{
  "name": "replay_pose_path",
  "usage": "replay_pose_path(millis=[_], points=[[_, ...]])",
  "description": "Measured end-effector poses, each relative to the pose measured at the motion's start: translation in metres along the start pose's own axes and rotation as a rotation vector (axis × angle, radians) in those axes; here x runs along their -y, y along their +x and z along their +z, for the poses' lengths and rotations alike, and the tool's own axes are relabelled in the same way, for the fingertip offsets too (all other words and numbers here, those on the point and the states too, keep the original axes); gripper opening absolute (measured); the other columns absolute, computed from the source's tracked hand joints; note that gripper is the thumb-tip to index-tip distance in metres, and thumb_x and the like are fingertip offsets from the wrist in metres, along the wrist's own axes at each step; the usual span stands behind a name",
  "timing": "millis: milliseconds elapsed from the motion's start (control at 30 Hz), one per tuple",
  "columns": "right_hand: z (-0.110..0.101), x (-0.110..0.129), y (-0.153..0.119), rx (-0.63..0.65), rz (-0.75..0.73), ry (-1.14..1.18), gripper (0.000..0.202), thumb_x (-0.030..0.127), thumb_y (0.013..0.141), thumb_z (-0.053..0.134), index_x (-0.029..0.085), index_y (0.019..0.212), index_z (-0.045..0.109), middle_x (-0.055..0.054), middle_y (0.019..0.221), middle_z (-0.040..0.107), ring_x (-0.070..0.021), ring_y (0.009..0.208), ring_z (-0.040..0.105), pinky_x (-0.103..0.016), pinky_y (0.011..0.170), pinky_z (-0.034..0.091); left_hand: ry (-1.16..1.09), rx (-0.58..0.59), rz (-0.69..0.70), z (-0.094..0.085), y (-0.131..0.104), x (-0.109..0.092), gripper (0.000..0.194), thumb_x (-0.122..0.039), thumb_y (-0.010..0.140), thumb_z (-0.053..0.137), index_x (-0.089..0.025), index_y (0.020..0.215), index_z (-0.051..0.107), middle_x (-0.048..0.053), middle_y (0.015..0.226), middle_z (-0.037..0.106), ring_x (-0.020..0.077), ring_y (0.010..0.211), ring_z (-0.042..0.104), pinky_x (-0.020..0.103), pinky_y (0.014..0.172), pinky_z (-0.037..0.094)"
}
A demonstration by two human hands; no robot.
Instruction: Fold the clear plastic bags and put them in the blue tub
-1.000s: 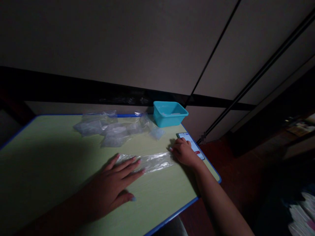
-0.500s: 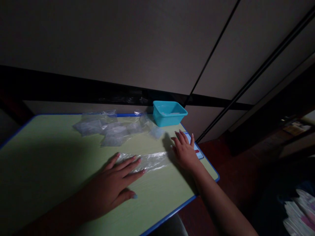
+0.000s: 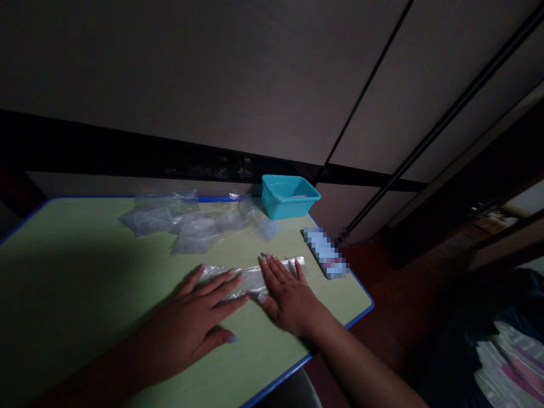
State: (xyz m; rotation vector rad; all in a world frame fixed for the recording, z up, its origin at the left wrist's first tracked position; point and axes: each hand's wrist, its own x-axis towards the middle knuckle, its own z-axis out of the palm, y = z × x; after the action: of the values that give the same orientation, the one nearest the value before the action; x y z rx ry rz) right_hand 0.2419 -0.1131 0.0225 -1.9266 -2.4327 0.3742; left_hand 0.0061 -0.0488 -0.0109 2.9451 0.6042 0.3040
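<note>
A clear plastic bag [image 3: 251,279], narrow and crinkled, lies flat across the green table [image 3: 110,283]. My left hand [image 3: 202,314] rests with spread fingers on the bag's left end. On its right part lies my right hand [image 3: 289,294], palm down, fingers stretched out, the thumb apart. Parts of the bag are hidden under both hands. Beyond them, several clear plastic bags [image 3: 195,229] lie in a loose pile toward the table's back edge.
A turquoise plastic basket [image 3: 291,207] stands at the back right corner with something pale inside. A phone [image 3: 325,253], its screen blurred out, lies along the right edge. Behind the table rises a grey panelled surface [image 3: 204,73]. Striped cloth [image 3: 510,362] shows at lower right.
My right hand has come left and down from beside the phone onto the plastic bag, uncovering the phone. My left hand has stayed in place.
</note>
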Motion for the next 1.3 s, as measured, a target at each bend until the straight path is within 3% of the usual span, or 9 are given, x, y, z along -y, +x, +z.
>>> replay_pose_path(millis=[167,400,700,900,1000,1100,1167,1300], points=[[0.002,-0.023,-0.007,-0.022,0.14,-0.068,0.066,0.048,0.096,0.026,0.016,0.151,0.006,-0.005,0.155,0.001,-0.0224,0.143,0.0,-0.055,0.113,0.005,-0.028,0.002,-0.015,-0.002,0.001,-0.002,0.051,-0.056,0.092,0.043,-0.044,0.14,0.032,0.003,0.149,0.036,0.0291,0.135,0.035,0.059,0.109,0.017],[0.011,-0.037,-0.015,-0.078,0.287,-0.105,0.069,0.049,0.096,0.024,0.011,0.15,0.008,-0.01,0.155,0.002,-0.0243,0.143,0.0,-0.05,0.114,0.011,-0.016,-0.001,-0.018,0.0,0.001,-0.001,0.05,-0.056,0.092,0.043,-0.044,0.14,0.034,0.002,0.148,0.037,0.0288,0.135,0.036,0.059,0.11,0.015],[0.015,-0.036,-0.014,-0.098,0.303,-0.116,0.069,0.05,0.095,0.023,0.012,0.15,0.008,-0.009,0.155,0.001,-0.0234,0.143,0.001,-0.052,0.113,0.009,0.094,-0.036,0.022,0.0,-0.001,-0.003,0.059,-0.058,0.09,0.044,-0.041,0.144,0.025,0.005,0.148,0.038,0.0294,0.135,0.036,0.059,0.109,0.014],[0.009,-0.033,-0.014,-0.099,0.289,-0.133,0.067,0.049,0.096,0.021,0.011,0.15,0.008,-0.008,0.154,-0.003,-0.023,0.143,-0.001,-0.055,0.112,0.006,0.181,-0.14,0.011,-0.002,0.001,-0.009,0.07,-0.059,0.084,0.054,-0.03,0.144,0.033,0.008,0.148,0.037,0.0315,0.137,0.031,0.056,0.113,0.006],[0.001,-0.021,-0.004,-0.119,0.218,-0.138,0.067,0.045,0.096,0.021,0.01,0.15,0.005,-0.006,0.153,-0.007,-0.0214,0.143,-0.004,-0.056,0.112,0.003,0.16,-0.138,0.046,-0.007,0.0,-0.021,0.073,-0.061,0.083,0.054,-0.024,0.143,0.035,0.011,0.148,0.037,0.0295,0.137,0.032,0.054,0.114,0.003],[-0.001,-0.007,0.012,-0.078,0.096,-0.129,0.068,0.042,0.094,0.027,0.009,0.15,0.006,-0.006,0.154,-0.005,-0.0214,0.144,-0.002,-0.055,0.113,0.002,0.09,-0.072,0.031,-0.018,-0.002,-0.046,0.085,-0.066,0.08,0.053,-0.02,0.147,0.026,0.013,0.153,0.024,0.0305,0.139,0.025,0.052,0.115,0.012],[0.002,0.0,0.023,-0.037,0.039,-0.118,0.068,0.039,0.093,0.029,0.009,0.15,0.007,-0.007,0.154,-0.002,-0.0219,0.144,0.001,-0.055,0.113,0.004,0.032,0.056,0.008,-0.025,-0.003,-0.064,0.088,-0.06,0.081,0.058,-0.021,0.149,0.018,0.012,0.154,0.016,0.0295,0.141,0.021,0.048,0.114,0.021],[0.01,0.011,0.034,0.002,-0.005,-0.107,0.064,0.034,0.095,0.026,0.007,0.149,0.005,-0.009,0.154,-0.002,-0.021,0.144,0.001,-0.051,0.113,0.01,-0.071,0.213,-0.046,-0.029,-0.001,-0.079,0.099,-0.059,0.077,0.063,-0.019,0.15,0.008,0.012,0.155,0.007,0.0298,0.142,0.012,0.044,0.115,0.022]])
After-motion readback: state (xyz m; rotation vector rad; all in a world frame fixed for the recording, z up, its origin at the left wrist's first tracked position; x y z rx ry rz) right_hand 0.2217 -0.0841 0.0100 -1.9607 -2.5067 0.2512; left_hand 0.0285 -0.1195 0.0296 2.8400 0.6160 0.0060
